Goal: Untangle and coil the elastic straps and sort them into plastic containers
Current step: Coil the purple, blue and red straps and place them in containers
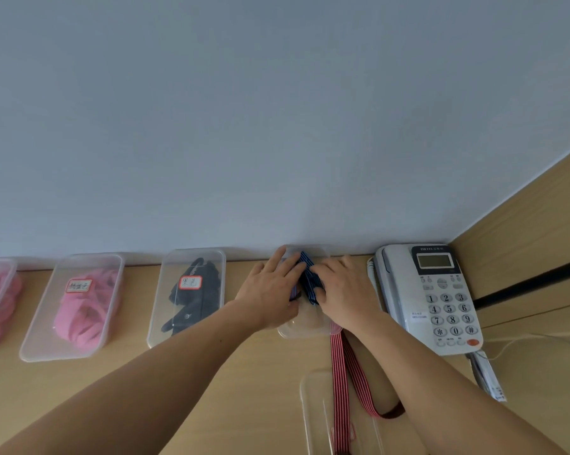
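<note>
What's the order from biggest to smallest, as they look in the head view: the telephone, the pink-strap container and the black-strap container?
Largest, too alike to rank: telephone and pink-strap container.
Smallest: black-strap container.

clear containers [1,264] [38,323] [160,307] [298,330] [313,408] 5, perhaps one a lid | red-striped strap [337,362] 1 | blue-striped strap [305,261] 1 | telephone [405,290] 1
</note>
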The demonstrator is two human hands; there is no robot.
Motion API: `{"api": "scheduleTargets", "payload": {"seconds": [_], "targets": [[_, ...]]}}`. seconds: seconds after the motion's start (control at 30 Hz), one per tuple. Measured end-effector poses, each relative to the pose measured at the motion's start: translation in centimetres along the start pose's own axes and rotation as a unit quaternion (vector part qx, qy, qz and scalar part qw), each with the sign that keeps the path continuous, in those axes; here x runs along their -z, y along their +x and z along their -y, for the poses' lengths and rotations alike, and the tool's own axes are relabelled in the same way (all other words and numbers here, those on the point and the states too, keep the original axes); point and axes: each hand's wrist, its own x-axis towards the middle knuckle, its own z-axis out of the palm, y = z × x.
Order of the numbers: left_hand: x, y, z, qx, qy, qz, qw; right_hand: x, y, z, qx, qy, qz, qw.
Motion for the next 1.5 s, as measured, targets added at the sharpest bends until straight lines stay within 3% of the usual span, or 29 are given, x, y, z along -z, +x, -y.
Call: {"api": "scheduleTargets", "payload": {"seconds": [0.13, 0.33, 0.5, 0.6, 0.87, 0.97, 1.23, 1.4, 1.5], "targets": [[1.1, -0.4, -0.3, 0.005, -0.007, 0.002, 1.0, 1.3, -1.1, 0.3, -0.017, 0.054, 0.005, 0.998], [2.8, -3.0, -2.4, 0.025, -0.037, -0.061, 0.997, 4.0, -5.9, -1.8, -0.049, 0.109, -0.042, 0.992], [1.5, -5.9, -7.6, 0.03, -0.149, -0.122, 0.981, 3.6, -11.0, -2.3, -0.076, 0.149, 0.057, 0.984], [0.1, -7.2, -10.4, 0.077, -0.229, -0.136, 0.961, 2.5, -13.5, -1.7, -0.079, 0.164, 0.115, 0.977], [-2.6, -11.5, -13.2, 0.223, -0.291, -0.018, 0.93, 0.1, -16.4, 1.6, -0.124, 0.198, 0.206, 0.95], [-3.2, -12.9, -13.7, 0.262, -0.308, 0.0, 0.915, 0.2, -16.0, 2.4, -0.123, 0.155, 0.211, 0.957], [-3.7, -14.2, -14.5, 0.291, -0.342, 0.019, 0.894, 0.0, -16.7, 3.5, -0.158, 0.093, 0.217, 0.959], [-2.9, -14.2, -14.5, 0.267, -0.353, 0.037, 0.896, 0.1, -16.9, 3.1, -0.234, 0.188, 0.2, 0.933], [-2.1, -14.3, -14.5, 0.257, -0.376, 0.044, 0.889, 1.4, -16.8, 2.2, -0.276, 0.322, 0.19, 0.885]]}}
